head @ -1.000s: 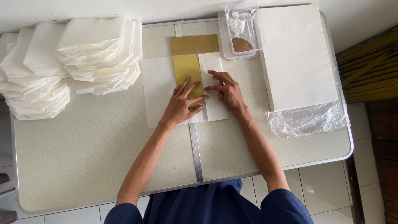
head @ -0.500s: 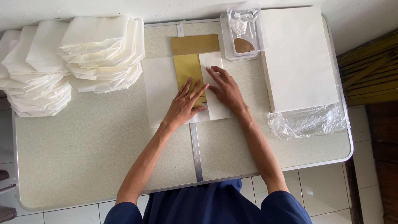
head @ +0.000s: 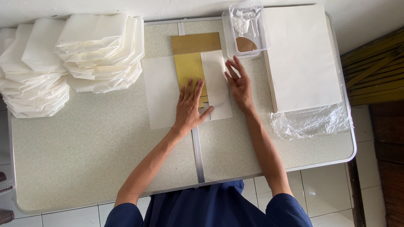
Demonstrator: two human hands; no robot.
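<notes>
Mid-frame, the left hand [head: 189, 106] is lying flat, fingers spread wide, pressing the gold card [head: 190, 71] and the white sheet [head: 162, 90] onto the table [head: 105, 159]. The right hand [head: 239, 82] is resting open on the folded flap [head: 215, 82], gripping nothing. Folded bags [head: 71, 59] are sitting upper left, a paper stack [head: 301, 59] upper right beside a clear tub [head: 248, 29].

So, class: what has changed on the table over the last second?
The right hand slid rightward over the folded white sheet, off the gold board. The left hand stayed flat on the board. Paper stacks and plastic tub are unmoved.
</notes>
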